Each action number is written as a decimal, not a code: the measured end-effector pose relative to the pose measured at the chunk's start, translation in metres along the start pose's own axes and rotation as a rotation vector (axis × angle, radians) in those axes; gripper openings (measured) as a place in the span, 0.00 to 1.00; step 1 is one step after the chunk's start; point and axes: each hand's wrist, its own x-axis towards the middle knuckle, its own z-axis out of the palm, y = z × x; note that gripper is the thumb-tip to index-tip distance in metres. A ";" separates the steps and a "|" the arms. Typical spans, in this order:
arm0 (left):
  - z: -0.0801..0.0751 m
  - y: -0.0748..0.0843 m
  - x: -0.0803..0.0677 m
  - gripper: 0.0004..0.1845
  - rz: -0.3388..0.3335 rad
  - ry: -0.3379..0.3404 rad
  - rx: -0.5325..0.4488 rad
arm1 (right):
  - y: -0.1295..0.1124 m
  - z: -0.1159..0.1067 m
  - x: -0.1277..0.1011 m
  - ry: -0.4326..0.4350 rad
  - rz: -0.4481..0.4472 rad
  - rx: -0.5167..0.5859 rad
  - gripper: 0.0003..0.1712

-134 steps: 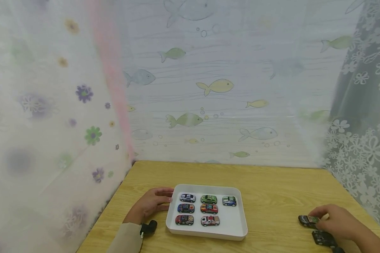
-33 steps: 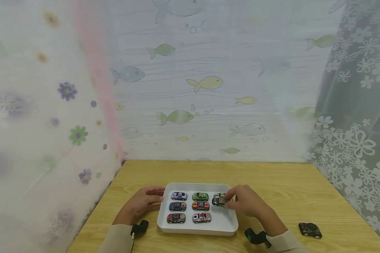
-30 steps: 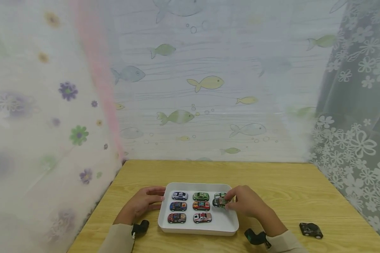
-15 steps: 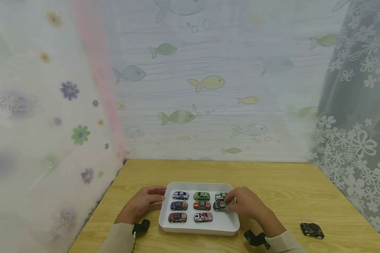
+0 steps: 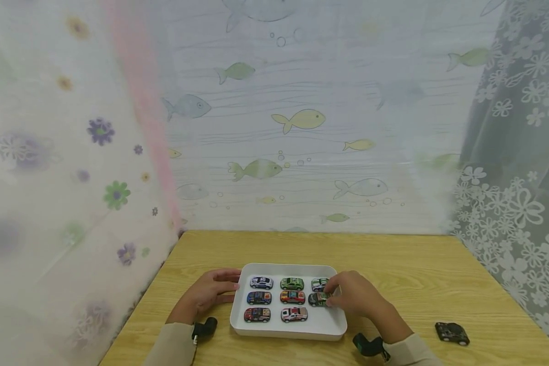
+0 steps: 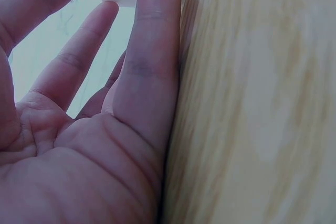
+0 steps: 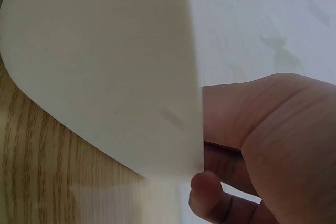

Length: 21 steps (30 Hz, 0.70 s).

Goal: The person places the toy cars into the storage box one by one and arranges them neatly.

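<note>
The right hand (image 5: 354, 296) reaches over the near right part of the white tray (image 5: 322, 330), its fingers curled around a dark toy car (image 5: 317, 299) that sits in the tray just behind the hand's fingertips, in line with the orange car (image 5: 292, 297). The left hand (image 5: 209, 293) lies flat and relaxed on the wooden table (image 5: 407, 274), fingers straight, fingertips against the tray's left wall. Between the hands, seven more small cars stand in rows. A black toy car (image 5: 452, 333) sits on the table, well to the right of the right hand.
</note>
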 end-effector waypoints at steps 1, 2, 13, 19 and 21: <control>0.000 0.000 0.000 0.30 -0.001 -0.001 0.000 | 0.001 0.001 0.000 -0.002 0.004 -0.003 0.08; -0.001 -0.001 0.000 0.30 -0.002 -0.001 0.001 | 0.001 0.001 0.001 -0.004 0.007 -0.005 0.08; -0.004 -0.001 0.002 0.30 0.002 0.001 0.006 | -0.003 0.000 0.000 0.006 0.019 -0.036 0.09; -0.001 -0.003 0.002 0.31 0.018 -0.025 -0.009 | 0.000 -0.012 -0.007 0.034 0.009 -0.005 0.09; -0.001 -0.004 0.001 0.31 0.024 -0.033 -0.014 | 0.004 -0.017 -0.010 0.044 -0.020 0.009 0.09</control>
